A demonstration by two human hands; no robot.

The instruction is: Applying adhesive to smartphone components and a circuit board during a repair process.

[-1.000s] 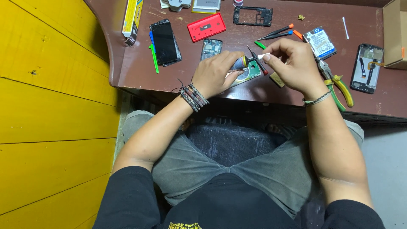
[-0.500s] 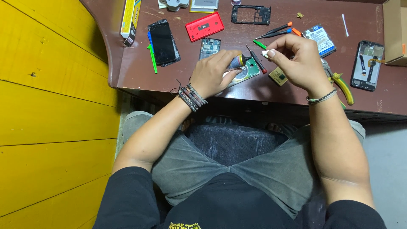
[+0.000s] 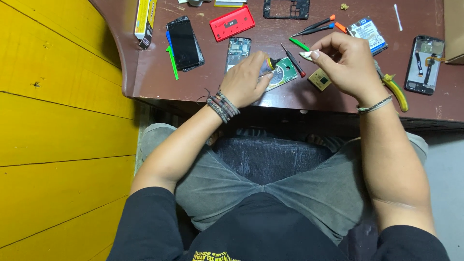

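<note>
My left hand (image 3: 245, 81) rests on the brown desk (image 3: 154, 72) and holds a small yellow-tipped tool (image 3: 269, 63) against a green round part (image 3: 282, 72). My right hand (image 3: 345, 63) is raised slightly above the desk and pinches a small pale piece (image 3: 306, 54) between thumb and fingers. A red-handled screwdriver (image 3: 293, 60) lies between the two hands. A small tan square part (image 3: 319, 79) sits under my right hand.
A black phone (image 3: 183, 42), a red back cover (image 3: 232, 22), a bare phone board (image 3: 238, 49), a black frame (image 3: 286, 8), an opened phone (image 3: 423, 64), a blue-white battery (image 3: 367, 34), green pry tools and yellow-handled pliers (image 3: 395, 88) lie scattered. A yellow wall stands at left.
My right hand has lifted the small pale piece a little and turned it. The view has shifted slightly downward; my left hand stays on the green part.
</note>
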